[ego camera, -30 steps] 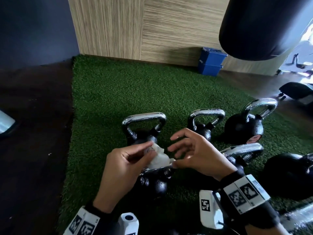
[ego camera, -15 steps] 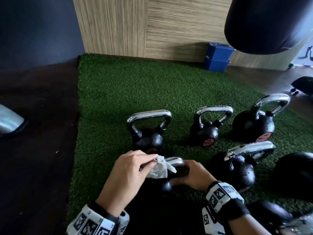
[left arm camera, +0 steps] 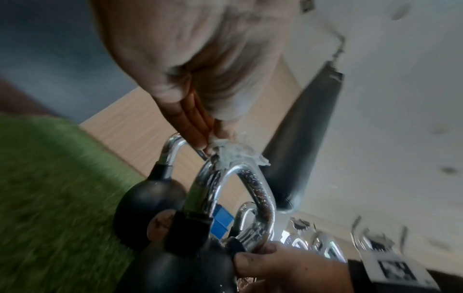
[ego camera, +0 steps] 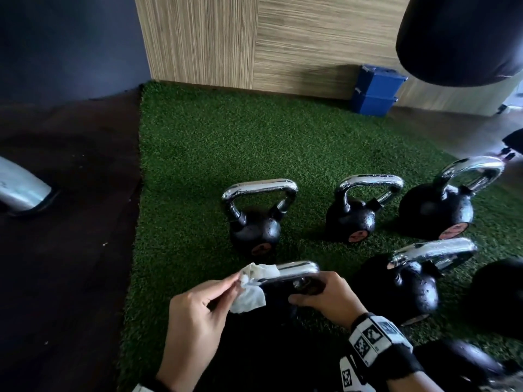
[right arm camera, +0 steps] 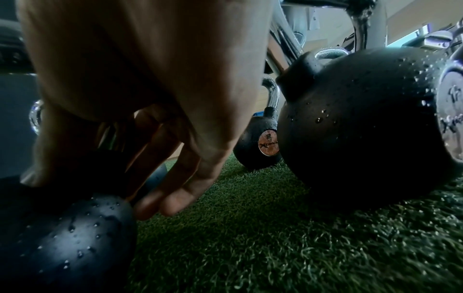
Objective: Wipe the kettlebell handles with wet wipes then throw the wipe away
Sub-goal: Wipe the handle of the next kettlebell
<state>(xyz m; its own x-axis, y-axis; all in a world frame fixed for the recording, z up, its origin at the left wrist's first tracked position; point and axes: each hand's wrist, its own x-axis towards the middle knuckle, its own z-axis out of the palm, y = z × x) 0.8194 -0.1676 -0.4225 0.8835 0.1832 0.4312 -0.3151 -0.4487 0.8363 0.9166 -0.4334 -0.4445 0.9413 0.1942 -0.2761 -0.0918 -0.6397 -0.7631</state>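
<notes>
Left hand (ego camera: 195, 315) pinches white wet wipe (ego camera: 252, 290) in its fingers (left arm camera: 198, 117), wipe draped over left end of chrome handle (ego camera: 294, 271) of nearest kettlebell (right arm camera: 65, 241). Right hand (ego camera: 328, 298) fingers curled round the kettlebell's right side, below the handle. Other kettlebells stand beyond on green turf (ego camera: 226, 142)

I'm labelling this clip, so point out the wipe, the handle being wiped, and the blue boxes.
wipe (ego camera: 250, 298), head view, on its lower flap.
handle (ego camera: 297, 267), head view, on the shiny top bar.
blue boxes (ego camera: 376, 83), head view, on the upper box's front.
</notes>
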